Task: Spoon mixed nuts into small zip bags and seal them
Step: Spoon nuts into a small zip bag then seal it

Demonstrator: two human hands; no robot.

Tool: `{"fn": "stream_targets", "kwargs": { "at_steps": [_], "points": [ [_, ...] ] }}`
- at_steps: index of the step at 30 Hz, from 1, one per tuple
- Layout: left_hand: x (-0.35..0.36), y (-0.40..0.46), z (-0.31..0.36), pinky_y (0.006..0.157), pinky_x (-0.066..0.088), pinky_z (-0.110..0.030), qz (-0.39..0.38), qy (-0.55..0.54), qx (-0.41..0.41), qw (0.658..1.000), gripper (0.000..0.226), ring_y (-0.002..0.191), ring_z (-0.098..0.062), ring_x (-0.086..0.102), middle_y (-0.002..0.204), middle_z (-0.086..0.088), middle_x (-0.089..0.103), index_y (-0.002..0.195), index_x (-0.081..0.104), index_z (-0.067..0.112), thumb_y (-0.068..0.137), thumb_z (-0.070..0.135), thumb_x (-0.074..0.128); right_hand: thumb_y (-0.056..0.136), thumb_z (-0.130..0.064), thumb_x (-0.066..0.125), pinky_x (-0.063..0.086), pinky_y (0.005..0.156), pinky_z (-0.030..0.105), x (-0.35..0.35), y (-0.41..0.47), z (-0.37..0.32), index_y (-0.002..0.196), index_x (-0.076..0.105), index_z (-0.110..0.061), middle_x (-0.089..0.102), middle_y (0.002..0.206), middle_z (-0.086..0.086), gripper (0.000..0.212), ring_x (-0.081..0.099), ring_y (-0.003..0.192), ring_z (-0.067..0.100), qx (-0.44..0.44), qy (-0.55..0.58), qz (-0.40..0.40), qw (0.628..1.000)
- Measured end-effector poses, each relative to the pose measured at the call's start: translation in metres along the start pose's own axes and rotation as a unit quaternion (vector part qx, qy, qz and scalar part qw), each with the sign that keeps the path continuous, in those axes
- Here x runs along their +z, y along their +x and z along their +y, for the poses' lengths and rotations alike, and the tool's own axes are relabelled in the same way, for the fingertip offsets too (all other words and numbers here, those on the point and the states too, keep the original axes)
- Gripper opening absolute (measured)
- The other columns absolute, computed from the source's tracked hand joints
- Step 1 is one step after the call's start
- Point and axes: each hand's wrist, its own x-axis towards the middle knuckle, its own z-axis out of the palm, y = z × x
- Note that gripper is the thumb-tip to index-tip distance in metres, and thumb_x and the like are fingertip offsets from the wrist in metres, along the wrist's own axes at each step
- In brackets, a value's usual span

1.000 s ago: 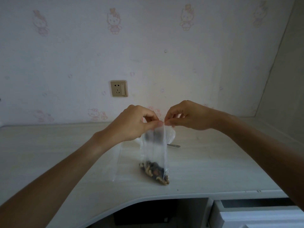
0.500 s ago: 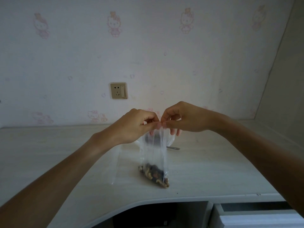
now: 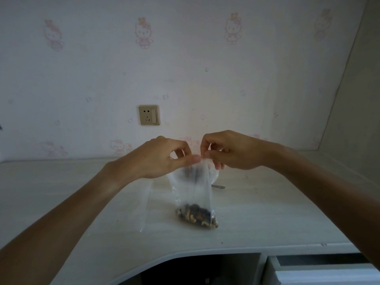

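Note:
A small clear zip bag [image 3: 195,190] stands upright on the pale desk [image 3: 267,219], with mixed nuts [image 3: 196,218] heaped in its bottom. My left hand [image 3: 162,159] pinches the bag's top edge from the left between thumb and fingers. My right hand [image 3: 230,151] pinches the same edge from the right, fingertips almost meeting the left thumb. Behind the bag, a spoon handle [image 3: 218,186] pokes out to the right; whatever it lies in is hidden by the bag and my hands.
A flat clear plastic sheet or empty bag [image 3: 144,204] lies on the desk under my left wrist. A wall socket [image 3: 148,115] sits on the papered wall behind. A drawer [image 3: 320,270] stands open at the lower right, under the desk's curved front edge.
Both hands stay pinched on the bag's top edge. The fingertips have shifted only slightly along it, and the bag hangs in the same place.

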Motion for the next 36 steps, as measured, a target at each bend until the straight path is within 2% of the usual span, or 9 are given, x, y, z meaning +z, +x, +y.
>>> {"fn": "stream_targets", "kwargs": {
  "at_steps": [3, 6, 11, 18, 21, 25, 29, 32, 36],
  "points": [
    [-0.004, 0.001, -0.015, 0.059, 0.040, -0.018, 0.001, 0.053, -0.009, 0.999, 0.067, 0.070, 0.018, 0.057, 0.093, 0.026, 0.070, 0.090, 0.069, 0.043, 0.072, 0.101, 0.041, 0.098, -0.006, 0.059, 0.050, 0.065, 0.017, -0.004, -0.003, 0.001, 0.091, 0.065, -0.017, 0.066, 0.072, -0.019, 0.015, 0.063, 0.066, 0.001, -0.001, 0.011, -0.007, 1.000],
    [-0.005, 0.005, -0.025, 0.059, 0.038, -0.018, -0.015, 0.089, -0.016, 0.996, 0.067, 0.081, 0.019, 0.055, 0.086, 0.028, 0.066, 0.087, 0.068, 0.043, 0.066, 0.103, 0.045, 0.094, -0.003, 0.062, 0.050, 0.069, 0.016, -0.004, -0.003, 0.000, 0.096, 0.069, -0.018, 0.067, 0.084, -0.011, 0.016, 0.059, 0.072, 0.001, 0.001, -0.004, -0.029, 1.000],
    [-0.008, 0.006, -0.030, 0.061, 0.039, -0.020, -0.012, 0.098, -0.001, 0.995, 0.059, 0.082, 0.009, 0.058, 0.085, 0.028, 0.063, 0.083, 0.064, 0.043, 0.066, 0.097, 0.049, 0.095, -0.023, 0.071, 0.046, 0.070, 0.011, -0.004, -0.003, 0.004, 0.101, 0.075, -0.014, 0.067, 0.093, -0.007, 0.012, 0.060, 0.078, 0.002, -0.015, -0.077, -0.027, 0.997],
    [-0.015, -0.004, -0.027, 0.066, 0.045, -0.023, 0.030, 0.114, 0.040, 0.992, 0.032, 0.075, -0.001, 0.062, 0.083, 0.022, 0.063, 0.079, 0.062, 0.039, 0.081, 0.070, 0.070, 0.092, -0.022, 0.074, 0.046, 0.089, 0.022, -0.019, -0.007, 0.021, 0.100, 0.073, -0.013, 0.065, 0.108, -0.002, 0.011, 0.059, 0.100, 0.013, -0.027, -0.124, 0.014, 0.992],
    [-0.015, -0.008, -0.025, 0.067, 0.048, -0.025, 0.043, 0.111, 0.054, 0.991, 0.031, 0.074, -0.002, 0.060, 0.080, 0.020, 0.062, 0.080, 0.062, 0.037, 0.083, 0.067, 0.071, 0.093, -0.025, 0.070, 0.049, 0.092, 0.031, -0.018, -0.009, 0.026, 0.099, 0.070, -0.021, 0.064, 0.107, -0.006, 0.007, 0.059, 0.101, 0.013, -0.014, -0.145, 0.011, 0.989],
    [-0.008, -0.009, -0.024, 0.063, 0.043, -0.023, 0.082, 0.103, 0.074, 0.989, 0.029, 0.075, 0.000, 0.058, 0.083, 0.021, 0.059, 0.090, 0.062, 0.041, 0.081, 0.067, 0.071, 0.091, -0.024, 0.067, 0.050, 0.092, 0.036, -0.013, -0.009, 0.030, 0.097, 0.060, -0.028, 0.061, 0.106, -0.007, 0.010, 0.058, 0.101, 0.015, 0.019, -0.179, 0.022, 0.983],
    [0.006, -0.016, -0.035, 0.069, 0.055, -0.026, 0.143, 0.020, 0.046, 0.988, 0.049, 0.076, -0.002, 0.065, 0.105, 0.024, 0.057, 0.108, 0.061, 0.045, 0.072, 0.073, 0.076, 0.089, -0.012, 0.067, 0.053, 0.087, 0.040, 0.003, -0.014, 0.041, 0.098, 0.058, -0.021, 0.064, 0.104, -0.002, 0.016, 0.062, 0.096, 0.019, 0.041, -0.122, 0.078, 0.989],
    [0.024, -0.026, -0.049, 0.069, 0.057, -0.022, 0.181, -0.064, 0.010, 0.981, 0.070, 0.090, -0.004, 0.067, 0.117, 0.025, 0.056, 0.121, 0.057, 0.044, 0.064, 0.076, 0.081, 0.086, -0.007, 0.070, 0.057, 0.080, 0.034, 0.022, -0.024, 0.054, 0.103, 0.058, -0.018, 0.067, 0.100, -0.004, 0.024, 0.067, 0.090, 0.008, 0.049, -0.023, 0.139, 0.989],
    [0.061, -0.036, -0.062, 0.078, 0.060, -0.024, 0.138, -0.254, -0.080, 0.954, 0.088, 0.102, -0.004, 0.070, 0.120, 0.025, 0.063, 0.124, 0.057, 0.038, 0.051, 0.074, 0.090, 0.089, -0.008, 0.074, 0.058, 0.079, 0.033, 0.055, -0.028, 0.072, 0.114, 0.053, -0.021, 0.067, 0.106, -0.003, 0.035, 0.071, 0.096, 0.016, 0.091, 0.113, 0.153, 0.978]
  ]
}}
